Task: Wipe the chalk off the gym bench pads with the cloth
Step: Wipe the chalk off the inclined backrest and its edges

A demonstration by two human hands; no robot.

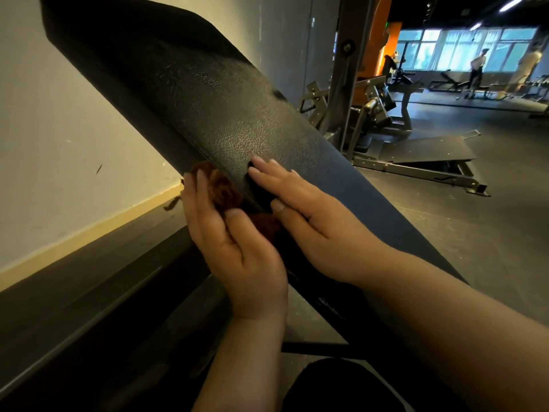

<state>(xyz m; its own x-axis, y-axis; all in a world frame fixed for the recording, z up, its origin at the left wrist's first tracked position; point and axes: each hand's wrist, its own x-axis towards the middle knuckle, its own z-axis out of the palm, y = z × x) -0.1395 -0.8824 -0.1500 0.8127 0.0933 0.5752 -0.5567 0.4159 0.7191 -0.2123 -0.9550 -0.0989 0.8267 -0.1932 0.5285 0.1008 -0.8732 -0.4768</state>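
Left hand (234,242) grips brown cloth (221,188), seemingly against the bench pad (237,123) edge; right hand (312,221) pressed flat on it

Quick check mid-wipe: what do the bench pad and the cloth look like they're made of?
Bench pad: black vinyl or faux leather, probably; pebbled grain with a dull sheen where light hits. Cloth: dark brown, fuzzy pile, likely terry or microfibre; it bunches softly in the left hand.

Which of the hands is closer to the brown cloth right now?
Left. The left hand holds the brown cloth against the bench pad edge; the right hand lies flat on the bench pad just beside it.
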